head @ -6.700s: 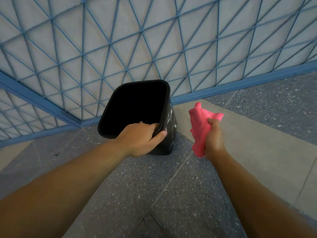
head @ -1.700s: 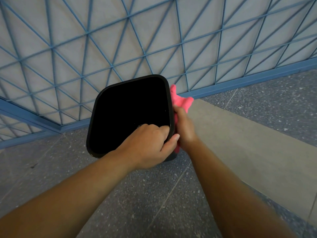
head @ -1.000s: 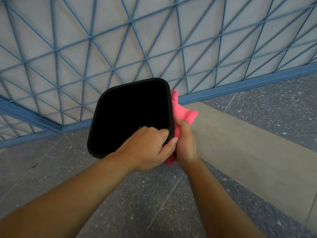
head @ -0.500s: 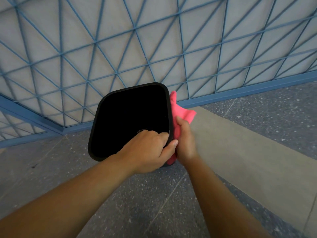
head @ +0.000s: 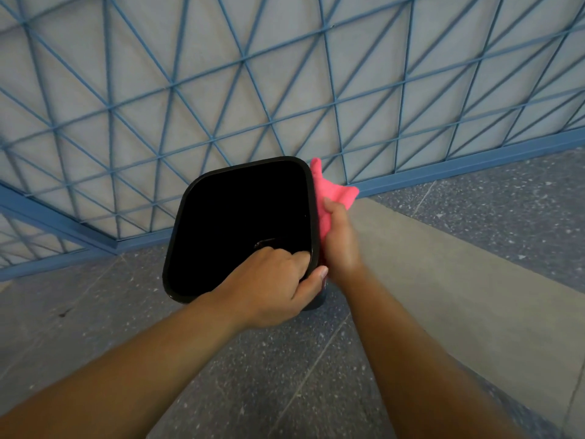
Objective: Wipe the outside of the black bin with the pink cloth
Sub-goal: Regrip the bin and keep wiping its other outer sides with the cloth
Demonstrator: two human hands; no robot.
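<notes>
Mostly hidden is the outside of the one black bin point(head: 190, 223): seen from above, it shows its rim and dark inside, whose bottom cannot be made out, and only a sliver of outer wall below the left thumb. It stands on the speckled floor point(head: 285, 375) just before a wall with a blue lattice point(head: 240, 58). Two hands are in view. The left hand point(head: 272, 286) has its grip curled over the near right corner of the rim, fingers inside, thumb outside. The right hand point(head: 340, 245) holds the single pink cloth point(head: 332, 194) against the bin's right outer side; its fingers lie behind the cloth and rim, so their hold is partly unseen. One end of the cloth sticks up past the rim; its lower end is hidden. Both forearms are cut off by the bottom edge.
</notes>
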